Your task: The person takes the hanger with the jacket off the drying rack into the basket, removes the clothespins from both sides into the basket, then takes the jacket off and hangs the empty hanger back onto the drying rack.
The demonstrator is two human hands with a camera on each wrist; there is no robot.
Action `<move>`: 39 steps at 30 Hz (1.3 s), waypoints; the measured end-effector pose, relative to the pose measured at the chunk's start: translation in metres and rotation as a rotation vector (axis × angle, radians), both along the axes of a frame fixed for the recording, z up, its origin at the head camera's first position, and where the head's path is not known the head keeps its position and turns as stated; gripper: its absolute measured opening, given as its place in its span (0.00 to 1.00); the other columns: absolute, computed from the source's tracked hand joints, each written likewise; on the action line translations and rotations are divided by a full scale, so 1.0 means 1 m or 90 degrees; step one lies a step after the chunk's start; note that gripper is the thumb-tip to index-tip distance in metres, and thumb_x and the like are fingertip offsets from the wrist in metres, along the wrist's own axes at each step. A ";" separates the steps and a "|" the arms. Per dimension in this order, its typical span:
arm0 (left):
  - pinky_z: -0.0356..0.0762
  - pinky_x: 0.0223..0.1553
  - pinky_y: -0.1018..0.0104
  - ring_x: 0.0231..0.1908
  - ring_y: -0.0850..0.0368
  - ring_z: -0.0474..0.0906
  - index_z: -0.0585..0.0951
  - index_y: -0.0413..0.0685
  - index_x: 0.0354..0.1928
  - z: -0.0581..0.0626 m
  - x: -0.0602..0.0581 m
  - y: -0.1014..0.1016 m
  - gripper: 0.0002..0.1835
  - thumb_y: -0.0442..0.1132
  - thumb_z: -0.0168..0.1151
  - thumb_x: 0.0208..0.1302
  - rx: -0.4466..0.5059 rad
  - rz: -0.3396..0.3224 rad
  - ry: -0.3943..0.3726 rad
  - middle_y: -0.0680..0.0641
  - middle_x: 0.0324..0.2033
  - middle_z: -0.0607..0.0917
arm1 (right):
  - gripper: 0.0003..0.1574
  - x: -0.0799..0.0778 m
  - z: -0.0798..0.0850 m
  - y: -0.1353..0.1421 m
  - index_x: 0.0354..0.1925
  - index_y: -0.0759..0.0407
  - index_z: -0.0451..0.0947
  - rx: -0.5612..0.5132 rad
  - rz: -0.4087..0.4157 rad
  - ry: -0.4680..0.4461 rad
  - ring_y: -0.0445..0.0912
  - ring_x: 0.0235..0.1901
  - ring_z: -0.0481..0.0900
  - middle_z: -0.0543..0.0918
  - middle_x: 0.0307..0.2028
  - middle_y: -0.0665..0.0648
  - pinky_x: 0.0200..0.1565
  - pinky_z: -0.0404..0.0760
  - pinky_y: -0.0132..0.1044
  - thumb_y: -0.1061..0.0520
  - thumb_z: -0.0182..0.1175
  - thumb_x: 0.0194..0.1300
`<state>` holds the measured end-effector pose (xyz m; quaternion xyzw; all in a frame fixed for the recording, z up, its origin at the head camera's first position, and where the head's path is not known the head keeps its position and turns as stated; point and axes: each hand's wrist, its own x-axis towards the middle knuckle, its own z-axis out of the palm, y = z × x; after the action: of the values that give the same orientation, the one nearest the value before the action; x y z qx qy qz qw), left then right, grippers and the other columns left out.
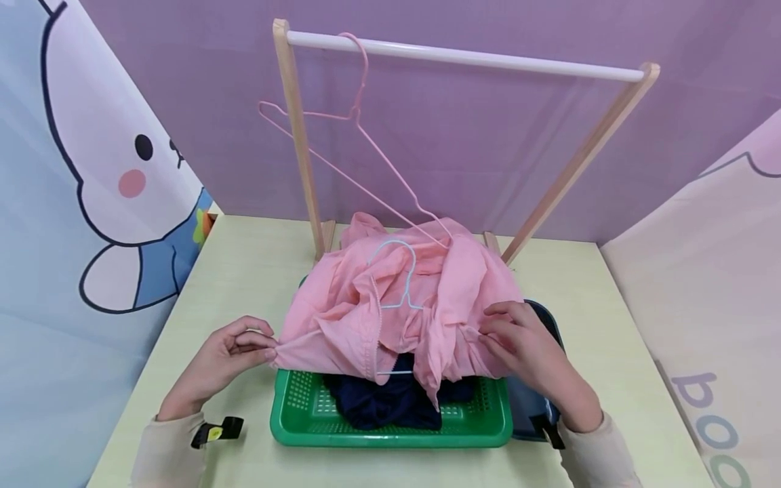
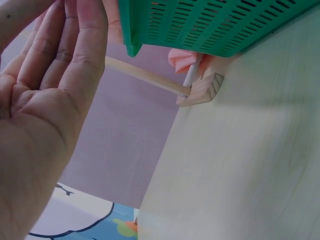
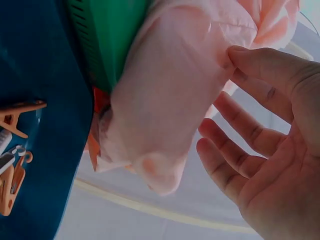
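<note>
A pink zip jacket lies spread over the green basket, its zipper edge showing in the head view. A light blue hanger sits within it, hook up, with part of its lower bar visible at the hem and its arms hidden by cloth. My left hand pinches the jacket's left edge between thumb and fingertips. On the opposite side, my right hand pinches the cloth; the right wrist view shows its thumb and index finger on the fabric, the other fingers spread. Navy cloth lies in the basket under the jacket.
Behind the basket stands a wooden rack with a white bar. From it hangs a pink hanger, its lower end overlapping the jacket. A dark blue bin holding orange clothespins stands right of the basket.
</note>
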<state>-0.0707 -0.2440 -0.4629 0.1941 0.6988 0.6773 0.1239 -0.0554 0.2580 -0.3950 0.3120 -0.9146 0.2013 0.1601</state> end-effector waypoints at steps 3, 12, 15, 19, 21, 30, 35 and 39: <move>0.85 0.41 0.59 0.40 0.53 0.86 0.71 0.26 0.51 0.002 0.001 0.002 0.15 0.22 0.63 0.65 -0.018 0.009 0.006 0.41 0.40 0.88 | 0.14 0.000 -0.001 -0.001 0.36 0.62 0.86 -0.007 0.008 0.007 0.56 0.47 0.75 0.80 0.45 0.60 0.47 0.75 0.49 0.65 0.77 0.48; 0.84 0.41 0.67 0.39 0.60 0.85 0.82 0.54 0.45 0.035 0.007 0.030 0.13 0.33 0.72 0.61 -0.255 0.110 0.130 0.58 0.36 0.88 | 0.10 0.000 -0.001 -0.003 0.32 0.61 0.86 -0.026 0.020 0.065 0.54 0.40 0.72 0.78 0.41 0.57 0.40 0.70 0.44 0.66 0.74 0.48; 0.84 0.44 0.67 0.39 0.65 0.84 0.82 0.59 0.44 0.049 0.008 0.041 0.15 0.32 0.73 0.59 -0.320 0.124 0.197 0.64 0.35 0.86 | 0.05 0.000 0.001 -0.002 0.32 0.62 0.86 -0.040 0.024 0.077 0.55 0.39 0.71 0.77 0.40 0.57 0.39 0.70 0.45 0.59 0.69 0.59; 0.85 0.41 0.64 0.38 0.66 0.84 0.81 0.58 0.44 0.064 0.010 0.056 0.16 0.31 0.73 0.59 -0.359 0.143 0.259 0.65 0.35 0.87 | 0.27 0.001 0.003 -0.002 0.33 0.63 0.87 -0.063 0.022 0.074 0.55 0.40 0.71 0.76 0.40 0.58 0.38 0.71 0.47 0.45 0.53 0.76; 0.85 0.40 0.65 0.38 0.66 0.85 0.81 0.56 0.44 0.069 0.010 0.064 0.16 0.31 0.73 0.59 -0.364 0.155 0.273 0.62 0.36 0.88 | 0.32 0.002 0.005 -0.003 0.32 0.63 0.87 -0.070 0.023 0.073 0.55 0.40 0.70 0.76 0.40 0.58 0.38 0.72 0.47 0.42 0.48 0.78; 0.84 0.41 0.64 0.42 0.61 0.86 0.80 0.50 0.47 0.081 0.007 0.100 0.16 0.29 0.72 0.60 -0.321 0.194 0.306 0.54 0.40 0.89 | 0.30 0.000 0.007 -0.009 0.32 0.64 0.86 -0.083 0.045 0.079 0.57 0.41 0.70 0.74 0.40 0.60 0.40 0.71 0.48 0.45 0.49 0.78; 0.84 0.43 0.64 0.43 0.62 0.85 0.81 0.49 0.47 0.085 0.004 0.118 0.17 0.28 0.72 0.59 -0.275 0.195 0.315 0.53 0.41 0.88 | 0.30 -0.001 0.006 -0.010 0.32 0.64 0.86 -0.086 0.052 0.090 0.57 0.40 0.70 0.74 0.40 0.60 0.41 0.71 0.46 0.45 0.49 0.78; 0.83 0.44 0.66 0.43 0.63 0.85 0.78 0.47 0.48 0.086 0.003 0.125 0.17 0.28 0.72 0.59 -0.256 0.198 0.331 0.53 0.40 0.88 | 0.30 -0.001 0.006 -0.011 0.32 0.63 0.86 -0.082 0.049 0.086 0.57 0.40 0.70 0.74 0.39 0.59 0.42 0.70 0.45 0.44 0.49 0.78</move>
<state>-0.0679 -0.1192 -0.3771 0.2229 0.8472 0.4653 -0.1267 -0.0560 0.2471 -0.3887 0.3490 -0.8743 0.2439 0.2330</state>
